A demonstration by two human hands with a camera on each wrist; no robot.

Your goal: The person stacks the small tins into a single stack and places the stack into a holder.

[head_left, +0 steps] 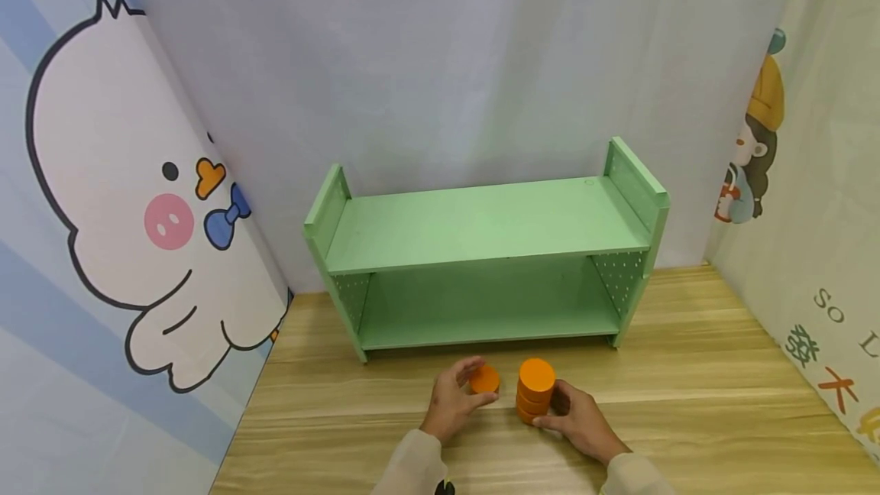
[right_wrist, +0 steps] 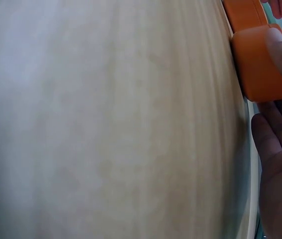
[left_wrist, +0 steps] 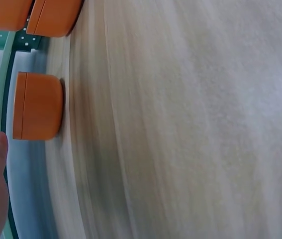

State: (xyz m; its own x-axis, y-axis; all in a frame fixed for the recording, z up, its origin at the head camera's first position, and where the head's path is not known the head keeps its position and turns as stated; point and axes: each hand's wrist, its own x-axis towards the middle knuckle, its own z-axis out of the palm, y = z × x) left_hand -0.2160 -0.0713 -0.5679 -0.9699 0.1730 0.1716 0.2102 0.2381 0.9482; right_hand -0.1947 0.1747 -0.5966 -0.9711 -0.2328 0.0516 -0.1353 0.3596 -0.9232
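Curving round the lower container [head_left: 525, 417] of a two-high orange stack, the right hand [head_left: 580, 422] has its thumb against that container's side, with the fingers at its right; the grip looks light, and how firmly it presses I cannot tell. The upper container [head_left: 536, 375] sits squarely on top. This stack stands on the desk [head_left: 330, 403] in front of the green shelf [head_left: 481, 224], a little right of the shelf's middle. A single orange container [head_left: 484, 379] stands upright nearer the shelf's front edge, just left of the stack and apart from it. The left hand [head_left: 447, 403] is spread beside it, also in front of the shelf, thumb and fingers wide apart and gripping nothing; whether a fingertip touches it I cannot tell.

Behind the shelf hangs a pale cloth [head_left: 440, 59]. To the shelf's left is a big white cartoon bird [head_left: 103, 159] with a blue bow tie; to its right, a printed figure [head_left: 752, 136] in a yellow hat, with lettering [head_left: 836, 388] lower down. Light sleeves [head_left: 415, 457] cover both forearms.
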